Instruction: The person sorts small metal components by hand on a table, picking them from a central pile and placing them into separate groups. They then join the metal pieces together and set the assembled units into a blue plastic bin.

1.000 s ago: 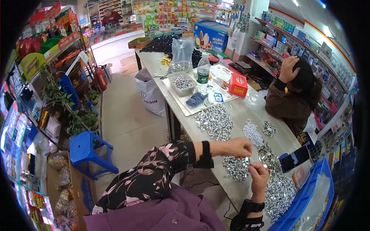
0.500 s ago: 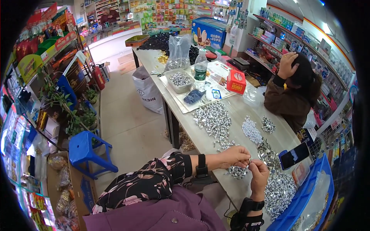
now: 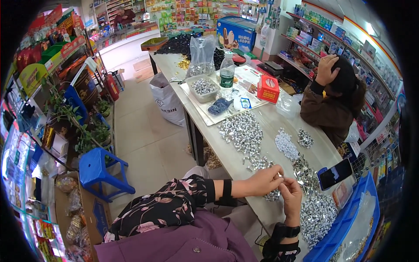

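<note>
Left grip (image 3: 263,181) and right grip (image 3: 291,195) curl close together; closure on any piece cannot be told. Silver pieces (image 3: 318,218) lie beside the right grip: presumably light, stiff, slippery; pinch opposite edges.

A long table with a pale wood-grain top (image 3: 269,136) bears a heap of glossy black pieces (image 3: 174,46) at its far end. Beside it, toward the left edge, lie small gold pieces (image 3: 183,64) and an upright clear plastic bag (image 3: 202,50). Midway lies a flat white board (image 3: 205,111); nearer come a broad heap of small silver metallic pieces (image 3: 242,131) and, toward the right edge, a pile of small white pieces (image 3: 286,146).
</note>
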